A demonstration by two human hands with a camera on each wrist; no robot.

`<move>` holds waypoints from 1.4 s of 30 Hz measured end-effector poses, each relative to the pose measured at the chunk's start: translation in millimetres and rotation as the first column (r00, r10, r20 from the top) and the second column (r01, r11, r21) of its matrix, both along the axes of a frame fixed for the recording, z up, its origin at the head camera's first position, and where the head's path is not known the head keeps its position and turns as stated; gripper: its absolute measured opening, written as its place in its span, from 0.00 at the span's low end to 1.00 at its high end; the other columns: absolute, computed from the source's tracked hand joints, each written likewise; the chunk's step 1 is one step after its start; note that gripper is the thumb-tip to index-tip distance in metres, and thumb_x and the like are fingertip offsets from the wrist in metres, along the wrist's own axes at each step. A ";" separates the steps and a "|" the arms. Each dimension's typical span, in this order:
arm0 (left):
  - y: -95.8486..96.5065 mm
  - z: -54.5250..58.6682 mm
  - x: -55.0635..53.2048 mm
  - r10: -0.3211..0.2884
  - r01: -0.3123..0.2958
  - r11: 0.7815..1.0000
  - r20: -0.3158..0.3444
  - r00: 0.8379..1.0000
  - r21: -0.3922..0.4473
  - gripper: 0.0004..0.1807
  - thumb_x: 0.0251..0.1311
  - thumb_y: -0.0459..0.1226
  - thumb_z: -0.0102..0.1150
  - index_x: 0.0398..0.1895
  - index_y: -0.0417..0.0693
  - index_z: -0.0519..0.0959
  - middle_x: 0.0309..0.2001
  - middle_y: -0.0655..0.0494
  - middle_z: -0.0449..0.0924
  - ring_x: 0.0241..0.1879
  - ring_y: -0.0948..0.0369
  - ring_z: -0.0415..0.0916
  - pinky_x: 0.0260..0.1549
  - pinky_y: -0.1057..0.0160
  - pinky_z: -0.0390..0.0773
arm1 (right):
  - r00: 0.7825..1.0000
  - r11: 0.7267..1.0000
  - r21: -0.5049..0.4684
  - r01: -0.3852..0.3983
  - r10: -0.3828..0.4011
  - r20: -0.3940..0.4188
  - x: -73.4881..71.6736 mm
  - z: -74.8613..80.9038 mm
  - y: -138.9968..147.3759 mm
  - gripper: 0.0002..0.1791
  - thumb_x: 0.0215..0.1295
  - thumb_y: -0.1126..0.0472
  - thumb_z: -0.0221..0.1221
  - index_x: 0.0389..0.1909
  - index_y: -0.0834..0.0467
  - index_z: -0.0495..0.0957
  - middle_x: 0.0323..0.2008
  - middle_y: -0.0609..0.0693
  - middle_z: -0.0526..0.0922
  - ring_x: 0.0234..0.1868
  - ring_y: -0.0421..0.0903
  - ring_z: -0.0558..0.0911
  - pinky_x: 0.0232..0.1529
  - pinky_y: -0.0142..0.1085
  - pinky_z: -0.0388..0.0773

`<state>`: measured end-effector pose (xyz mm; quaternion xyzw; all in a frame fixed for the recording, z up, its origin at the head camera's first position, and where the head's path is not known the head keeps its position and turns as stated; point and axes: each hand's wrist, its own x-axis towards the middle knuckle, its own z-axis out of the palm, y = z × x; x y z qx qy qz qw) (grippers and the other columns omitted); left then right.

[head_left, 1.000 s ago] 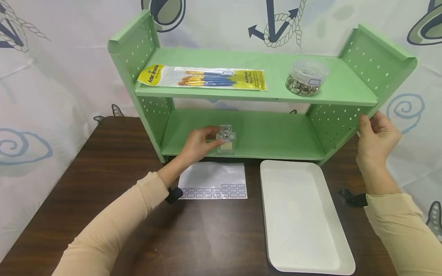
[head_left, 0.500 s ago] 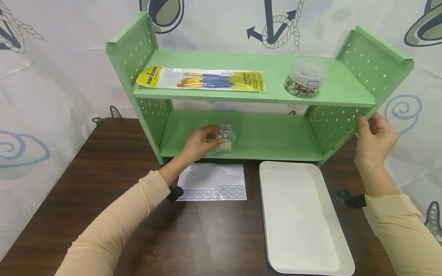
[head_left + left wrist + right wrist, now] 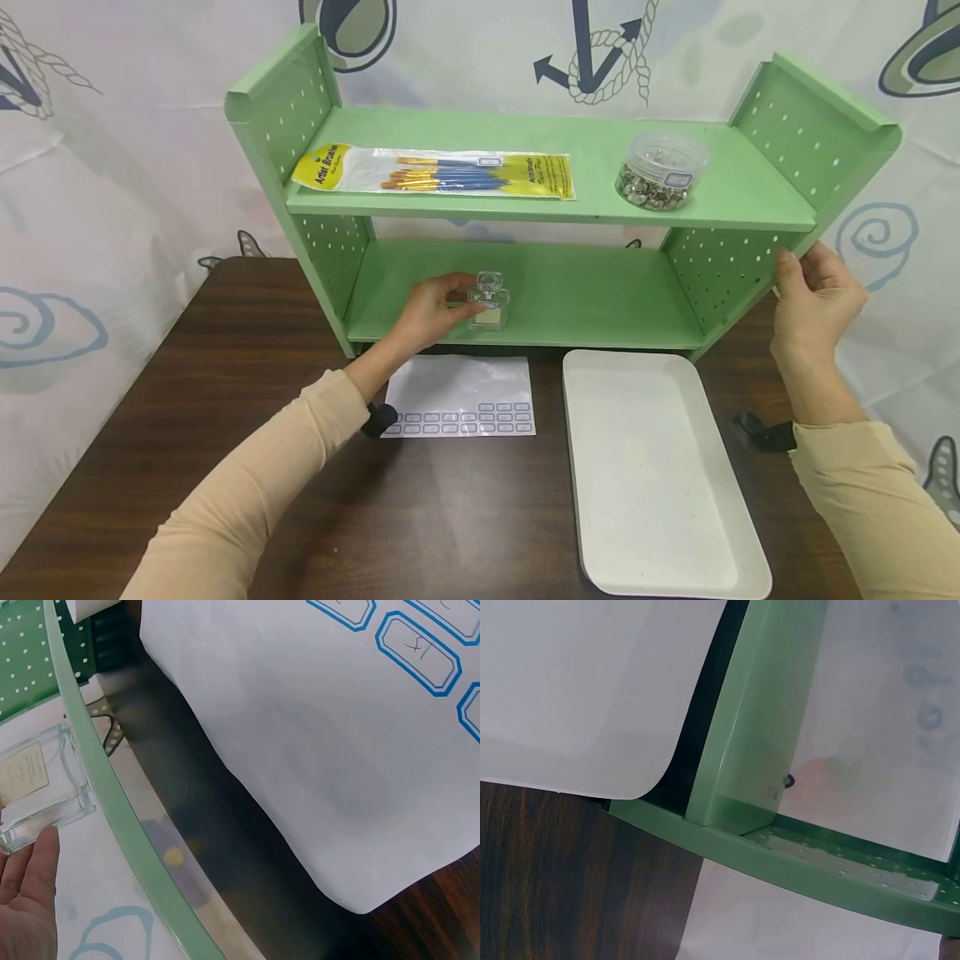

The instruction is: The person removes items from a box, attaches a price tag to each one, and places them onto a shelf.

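A clear glass perfume bottle with a cream label stands upright near the front of the lower shelf. My left hand pinches it from the left, thumb across its front. In the left wrist view, fingers lie against the glass of the bottle. Out at the right, my right hand grips the front edge of the side panel of the green shelf unit, thumb on the inner side. Only a sliver of that hand shows at the corner of the right wrist view.
On the upper shelf lie a packet of artist brushes and a clear jar of small metallic pieces. In front of the unit, a label sheet and a white tray rest on the dark wooden table.
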<state>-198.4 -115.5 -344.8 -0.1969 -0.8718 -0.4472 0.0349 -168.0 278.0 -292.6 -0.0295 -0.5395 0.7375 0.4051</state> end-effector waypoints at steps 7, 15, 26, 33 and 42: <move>-0.3 0.7 -1.1 0.001 -0.001 1.000 0.009 1.000 0.002 0.24 0.57 0.37 0.64 0.55 0.36 0.74 0.54 0.42 0.77 0.49 0.49 0.79 0.46 0.58 0.79 | 1.000 1.000 0.003 0.000 0.000 -0.029 -2.0 0.7 -1.2 0.13 0.54 0.81 0.55 0.40 0.72 0.81 0.33 0.56 0.86 0.30 0.43 0.82 0.31 0.26 0.79; -0.7 -0.9 -3.2 -0.001 0.000 1.000 0.028 1.000 0.027 0.24 0.57 0.38 0.64 0.55 0.37 0.74 0.55 0.44 0.77 0.50 0.50 0.78 0.47 0.58 0.79 | 1.000 1.000 -0.012 -0.001 0.001 -0.014 -3.4 0.7 -0.2 0.13 0.54 0.81 0.56 0.39 0.71 0.82 0.31 0.55 0.86 0.28 0.42 0.81 0.29 0.26 0.78; -6.2 -6.8 -4.0 -0.032 0.031 0.998 0.010 0.999 0.053 0.30 0.57 0.40 0.64 0.62 0.43 0.69 0.58 0.45 0.74 0.55 0.51 0.75 0.50 0.60 0.77 | 1.000 1.000 -0.006 -0.030 0.030 0.007 -2.1 -0.3 3.8 0.13 0.53 0.80 0.58 0.40 0.70 0.82 0.31 0.54 0.86 0.28 0.42 0.80 0.31 0.25 0.78; -24.0 -0.7 11.9 -0.043 0.042 0.999 -0.099 0.994 -0.009 0.34 0.58 0.43 0.63 0.67 0.45 0.64 0.65 0.46 0.67 0.61 0.51 0.69 0.54 0.58 0.74 | 0.997 0.998 0.034 -0.051 0.049 0.053 7.7 2.3 10.2 0.18 0.51 0.77 0.63 0.45 0.67 0.80 0.36 0.51 0.86 0.37 0.42 0.81 0.40 0.24 0.77; -60.5 29.5 56.4 -0.178 0.118 0.965 -0.255 0.950 -0.235 0.37 0.58 0.46 0.62 0.70 0.50 0.60 0.68 0.54 0.64 0.45 0.56 0.79 0.54 0.52 0.72 | 0.993 0.989 0.145 0.019 -0.002 -0.118 30.7 18.9 17.2 0.16 0.55 0.73 0.63 0.46 0.67 0.77 0.41 0.54 0.82 0.47 0.46 0.79 0.47 0.25 0.76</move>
